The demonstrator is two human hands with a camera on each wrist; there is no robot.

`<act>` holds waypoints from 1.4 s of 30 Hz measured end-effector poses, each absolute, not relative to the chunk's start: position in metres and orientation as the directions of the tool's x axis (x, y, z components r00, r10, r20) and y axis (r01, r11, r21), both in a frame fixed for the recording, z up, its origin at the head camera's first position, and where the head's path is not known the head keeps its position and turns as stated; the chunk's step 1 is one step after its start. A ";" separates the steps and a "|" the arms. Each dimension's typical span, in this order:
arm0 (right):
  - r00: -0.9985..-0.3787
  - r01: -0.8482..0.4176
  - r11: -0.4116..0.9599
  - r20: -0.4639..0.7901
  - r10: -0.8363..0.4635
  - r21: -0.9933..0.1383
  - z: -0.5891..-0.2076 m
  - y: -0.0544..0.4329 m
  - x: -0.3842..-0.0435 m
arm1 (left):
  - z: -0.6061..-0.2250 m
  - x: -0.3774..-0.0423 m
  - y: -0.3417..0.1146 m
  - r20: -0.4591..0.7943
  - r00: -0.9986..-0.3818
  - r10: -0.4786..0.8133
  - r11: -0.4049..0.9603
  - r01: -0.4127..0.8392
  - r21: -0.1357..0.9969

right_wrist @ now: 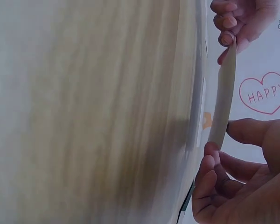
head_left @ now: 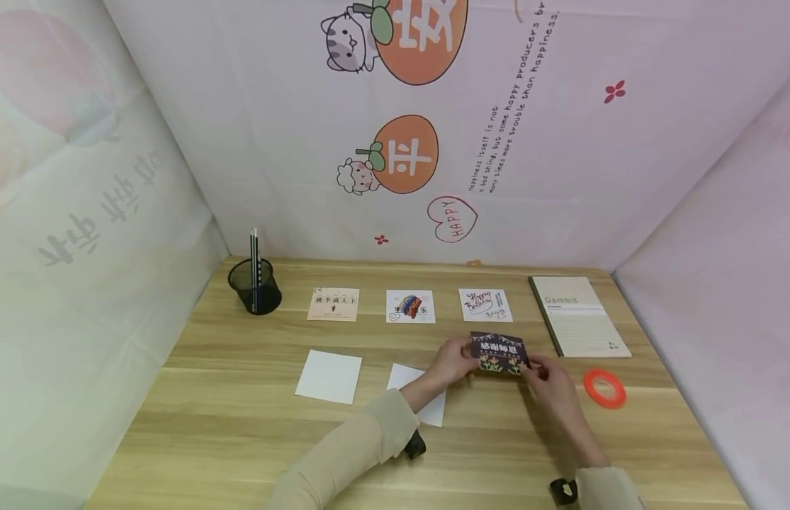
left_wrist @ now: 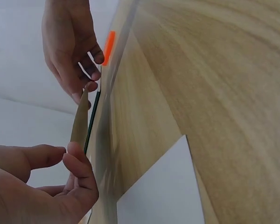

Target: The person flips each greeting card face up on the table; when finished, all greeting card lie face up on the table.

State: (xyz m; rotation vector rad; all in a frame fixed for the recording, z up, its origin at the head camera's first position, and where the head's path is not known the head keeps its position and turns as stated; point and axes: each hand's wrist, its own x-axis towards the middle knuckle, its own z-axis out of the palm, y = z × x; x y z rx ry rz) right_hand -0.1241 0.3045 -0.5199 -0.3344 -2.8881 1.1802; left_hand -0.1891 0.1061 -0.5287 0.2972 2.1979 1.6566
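Note:
A dark greeting card (head_left: 499, 353) with yellow flowers and white lettering is held above the wooden table. My left hand (head_left: 454, 361) pinches its left edge between thumb and fingers. The right hand (head_left: 553, 386) pinches the lower right corner. In the left wrist view the card (left_wrist: 80, 122) appears edge-on, its pale back showing, between the left hand (left_wrist: 51, 186) and the right hand (left_wrist: 72, 46). From the right wrist the card (right_wrist: 222, 95) looks slightly bowed. Under my left forearm lies a blank white card (head_left: 435, 409), partly hidden.
Three printed cards stand in a row at the back: a beige one (head_left: 334, 304), a birthday one (head_left: 410, 307) and a "Happy Birthday" one (head_left: 486, 305). Another blank card (head_left: 329, 376) lies left. A mesh pen cup (head_left: 255, 290), a notebook (head_left: 581, 316) and orange tape (head_left: 605, 389) flank them.

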 end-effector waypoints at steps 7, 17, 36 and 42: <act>-0.978 0.202 0.733 -0.102 0.180 -0.650 -0.527 0.310 -0.129 | -0.528 -0.190 0.106 -0.250 -0.885 0.393 0.292 -0.138 0.946; -0.971 0.241 0.746 -0.151 0.187 -0.621 -0.528 0.313 -0.132 | -0.527 -0.192 0.108 -0.313 -0.843 0.437 0.315 -0.183 0.931; -0.982 0.177 0.842 -0.028 0.189 -0.510 -0.524 0.308 -0.128 | -0.508 -0.182 0.076 -0.124 -0.833 0.539 0.627 0.298 0.720; -0.983 0.066 0.852 0.114 0.146 -0.519 -0.511 0.285 -0.126 | -0.503 -0.166 0.032 0.032 -0.834 0.551 0.753 0.513 0.411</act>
